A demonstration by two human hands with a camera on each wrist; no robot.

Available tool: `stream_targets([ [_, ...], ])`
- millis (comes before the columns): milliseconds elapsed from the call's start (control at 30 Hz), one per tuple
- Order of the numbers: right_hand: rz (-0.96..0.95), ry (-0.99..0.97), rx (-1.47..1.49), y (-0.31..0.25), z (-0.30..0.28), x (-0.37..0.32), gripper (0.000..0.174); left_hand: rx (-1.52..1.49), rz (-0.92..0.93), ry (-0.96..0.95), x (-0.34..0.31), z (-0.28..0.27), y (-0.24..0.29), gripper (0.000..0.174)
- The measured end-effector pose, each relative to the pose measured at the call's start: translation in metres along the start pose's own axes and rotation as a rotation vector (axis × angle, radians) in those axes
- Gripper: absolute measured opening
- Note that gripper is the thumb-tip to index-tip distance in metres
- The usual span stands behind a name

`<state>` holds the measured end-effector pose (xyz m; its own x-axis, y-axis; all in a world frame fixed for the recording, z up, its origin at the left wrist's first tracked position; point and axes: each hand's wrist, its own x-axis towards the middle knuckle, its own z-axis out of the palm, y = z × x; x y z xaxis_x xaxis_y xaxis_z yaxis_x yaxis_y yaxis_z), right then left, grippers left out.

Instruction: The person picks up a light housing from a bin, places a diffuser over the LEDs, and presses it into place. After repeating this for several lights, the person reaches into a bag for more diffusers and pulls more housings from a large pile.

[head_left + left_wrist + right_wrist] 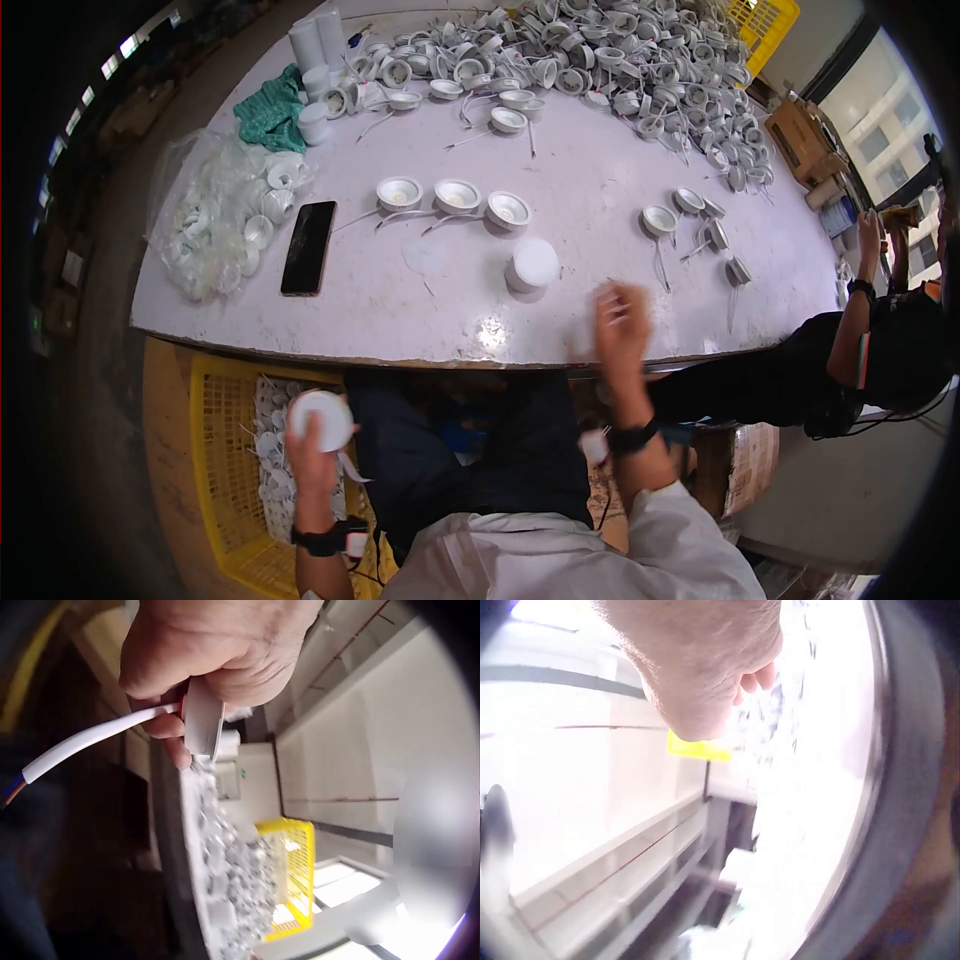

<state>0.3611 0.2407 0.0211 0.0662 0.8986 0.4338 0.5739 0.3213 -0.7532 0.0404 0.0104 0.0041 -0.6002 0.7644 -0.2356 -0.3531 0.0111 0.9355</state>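
- Left hand (313,465) grips white lamp (333,415), over yellow crate (208,450) below bench's (400,325) near edge.
- Right hand (622,325) blurred by near edge; can't tell grip.
- White puck (534,263) on bench, right of phone (308,248).

Head view downward over table, wrist views sideways, close.

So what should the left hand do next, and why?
Probably lower the white round piece into the yellow basket and let go. The left hand appears to hold it over that basket, where similar white pieces with cables already lie, and it too has a cable.
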Motion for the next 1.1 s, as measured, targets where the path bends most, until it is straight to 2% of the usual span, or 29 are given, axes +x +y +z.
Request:
stream_targets([
  [33, -0.268, 0.196, -0.313, 0.045, -0.011, 0.031, 0.024, -0.003, -0.094, 0.047, 0.006, -0.046, -0.003, 0.031],
  [67, -0.239, 0.279, -0.57, 0.06, -0.021, 0.052, 0.026, 0.019, -0.052, 0.24, 0.01, -0.075, -0.012, 0.033],
  [133, -0.071, 0.241, -0.816, 0.096, -0.031, 0.073, 0.027, -0.022, -0.114, 0.329, 0.016, -0.146, -0.034, 0.033],
  [167, -0.073, 0.242, -0.814, 0.106, -0.034, 0.078, 0.027, -0.026, -0.144, 0.334, 0.018, -0.18, -0.049, 0.033],
  [233, 0.157, 0.015, -0.731, 0.118, -0.037, 0.085, 0.033, -0.034, -0.182, 0.397, 0.018, -0.227, -0.074, 0.038],
  [300, 0.213, 0.005, -0.674, 0.108, -0.039, 0.081, 0.03, -0.045, -0.22, 0.465, 0.015, -0.276, -0.103, 0.043],
  [367, 0.272, -0.007, -0.618, 0.11, -0.04, 0.07, 0.027, 0.261, -0.524, 0.699, 0.013, -0.317, -0.126, 0.053],
  [400, 0.246, 0.031, -0.343, 0.119, -0.042, 0.063, 0.023, 0.258, -0.523, 0.704, 0.012, -0.308, -0.125, 0.053],
  [433, 0.22, 0.068, -0.068, 0.125, -0.044, 0.055, 0.019, 0.359, -0.423, 0.72, 0.013, -0.283, -0.119, 0.057],
  [467, 0.219, 0.066, -0.068, 0.116, -0.049, 0.045, 0.019, 0.46, -0.323, 0.733, 0.013, -0.252, -0.109, 0.061],
  [533, 0.506, 0.055, 0.429, 0.07, -0.057, 0.02, 0.015, 0.275, -0.242, 0.394, 0.012, -0.178, -0.08, 0.05],
  [600, 0.435, 0.008, 0.55, 0.048, -0.055, -0.011, 0.014, 0.287, -0.167, 0.067, 0.005, -0.076, -0.046, 0.035],
  [667, 0.501, -0.073, 0.613, 0.01, -0.051, -0.041, 0.013, 0.104, -0.21, -0.332, -0.007, 0.003, -0.02, 0.043],
  [733, 0.465, -0.255, 0.795, -0.014, -0.046, -0.072, 0.011, -0.031, -0.171, -0.534, -0.014, 0.063, -0.015, 0.055],
  [800, 0.356, -0.446, 0.829, -0.031, -0.035, -0.097, 0.009, -0.189, -0.185, -0.596, -0.017, 0.106, -0.011, 0.066],
  [867, 0.217, -0.709, 0.789, -0.053, -0.03, -0.109, 0.007, -0.286, -0.193, -0.592, -0.014, 0.123, -0.018, 0.068],
  [900, 0.23, -0.797, 0.824, -0.056, -0.024, -0.117, 0.006, -0.383, -0.207, -0.586, -0.011, 0.129, -0.021, 0.07],
  [933, 0.244, -0.884, 0.86, -0.058, -0.018, -0.124, 0.006, -0.262, -0.223, -0.486, -0.011, 0.133, -0.009, 0.069],
  [1000, 0.421, -1.02, 0.741, -0.065, -0.013, -0.129, 0.008, -0.19, -0.091, -0.438, -0.009, 0.123, -0.017, 0.068],
  [1033, 0.342, -1.084, 0.674, -0.066, -0.01, -0.123, 0.014, -0.189, -0.092, -0.437, -0.01, 0.117, -0.018, 0.068],
  [1100, 0.061, -0.904, 0.52, -0.068, -0.005, -0.092, 0.019, -0.019, 0.055, -0.317, -0.011, 0.104, -0.02, 0.067],
])
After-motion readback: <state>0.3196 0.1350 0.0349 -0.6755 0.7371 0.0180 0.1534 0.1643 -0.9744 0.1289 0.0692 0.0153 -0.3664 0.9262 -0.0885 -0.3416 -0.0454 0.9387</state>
